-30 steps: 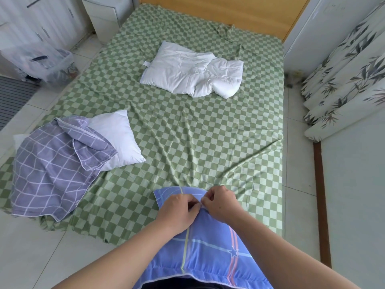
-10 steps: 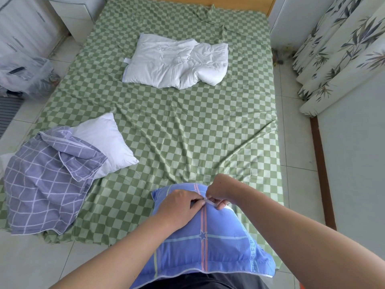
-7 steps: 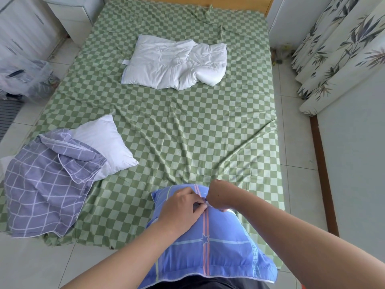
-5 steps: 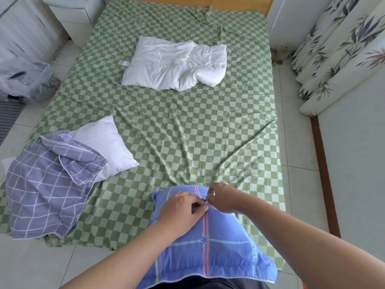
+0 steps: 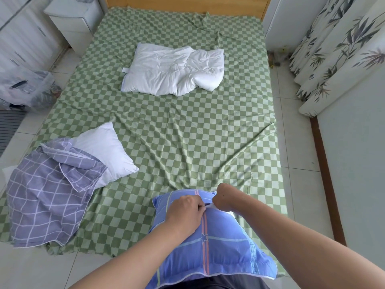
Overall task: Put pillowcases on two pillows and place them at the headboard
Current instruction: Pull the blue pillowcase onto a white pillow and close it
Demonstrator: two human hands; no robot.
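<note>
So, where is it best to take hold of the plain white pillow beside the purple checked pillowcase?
Judging by its pose, grip the plain white pillow at its free near-right corner, coming from the right; the purple checked pillowcase covers its left part.

Both hands' fingers (image 5: pixel 200 206) curled, nearly touching.

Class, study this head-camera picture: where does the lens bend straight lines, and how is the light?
Head view: wide-angle distortion bows the headboard and the bed edges; soft, even daylight, faint shadows, no glare; the blue pillow and both hands look sharp.
</note>
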